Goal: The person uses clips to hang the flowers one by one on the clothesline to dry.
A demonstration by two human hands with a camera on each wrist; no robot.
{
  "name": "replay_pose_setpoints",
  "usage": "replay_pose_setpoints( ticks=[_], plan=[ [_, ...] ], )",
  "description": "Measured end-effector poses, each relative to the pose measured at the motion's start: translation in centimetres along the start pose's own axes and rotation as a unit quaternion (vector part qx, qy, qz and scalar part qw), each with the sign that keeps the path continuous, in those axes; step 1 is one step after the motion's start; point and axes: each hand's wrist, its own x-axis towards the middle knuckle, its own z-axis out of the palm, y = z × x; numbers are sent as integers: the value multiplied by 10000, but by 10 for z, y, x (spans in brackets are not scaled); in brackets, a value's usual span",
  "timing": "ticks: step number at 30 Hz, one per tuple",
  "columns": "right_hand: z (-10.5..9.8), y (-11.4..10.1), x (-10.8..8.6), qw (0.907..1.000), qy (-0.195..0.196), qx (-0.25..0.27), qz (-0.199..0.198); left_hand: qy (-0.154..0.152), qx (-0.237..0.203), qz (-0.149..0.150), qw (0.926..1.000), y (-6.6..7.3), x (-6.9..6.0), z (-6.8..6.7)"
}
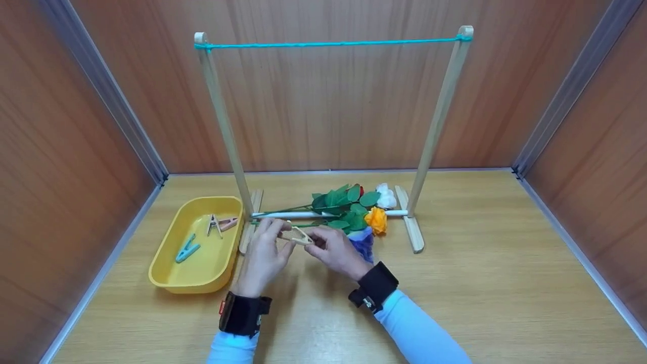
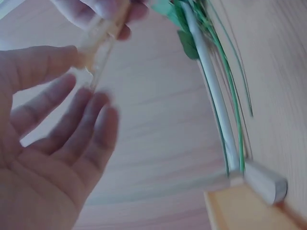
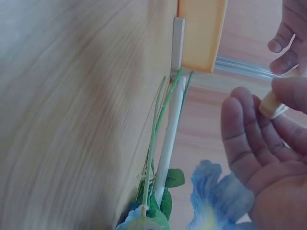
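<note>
Both hands meet at a pale wooden clothespin (image 1: 302, 237) above the table, in front of the stand. My right hand (image 1: 336, 250) pinches one end between thumb and fingers. At the other end my left hand (image 1: 265, 255) has its thumb and fingertips on the clothespin's legs. Its remaining fingers look blurred in the left wrist view. Artificial flowers lie just beyond the hands: an orange flower (image 1: 376, 221), a white flower (image 1: 386, 196), a blue-purple flower (image 1: 363, 243) and a partly hidden red one (image 1: 360, 190). Their green stems run left along the stand's white bottom bar (image 1: 288, 215).
On the left, a yellow tray (image 1: 172, 275) contains a blue clothespin (image 1: 187, 248), a whitish one (image 1: 214, 225) and a pink one (image 1: 229, 223). A teal string (image 1: 328, 44) spans the stand's two wooden posts (image 1: 222, 111). Wood-grain panels (image 1: 328, 116) enclose the table.
</note>
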Motion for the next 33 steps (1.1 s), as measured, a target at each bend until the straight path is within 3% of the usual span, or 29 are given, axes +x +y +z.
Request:
replay_pose_setpoints(
  ticks=[3, 7, 10, 15, 21, 26, 30, 33],
  plan=[
    [0, -1, -4, 9993, -5, -355, -95, 45, 356, 140, 9993, 0, -3, 2],
    [1, -4, -8, 9965, -46, -774, -307, -341, 447, 217, 9982, -1, -6, 2],
    [2, -5, -10, 9957, -35, -845, -370, -564, 488, 207, 9970, -1, -7, 1],
    [0, -4, -12, 9969, 30, -744, -263, -642, 406, 103, 9971, -1, -8, 1],
    [-4, -3, -12, 9977, 27, -659, -146, -645, 241, -15, 9976, -2, -7, 0],
    [-8, 0, -9, 9973, 233, -687, 62, -447, 427, -325, 9976, -4, -6, -2],
    [-10, -1, -4, 9919, 220, -1251, 0, -213, 528, -503, 9971, -6, -6, -5],
    [-10, -2, 3, 9811, -134, -1931, -43, -118, 510, -561, 9971, -7, -7, -6]
  ],
)
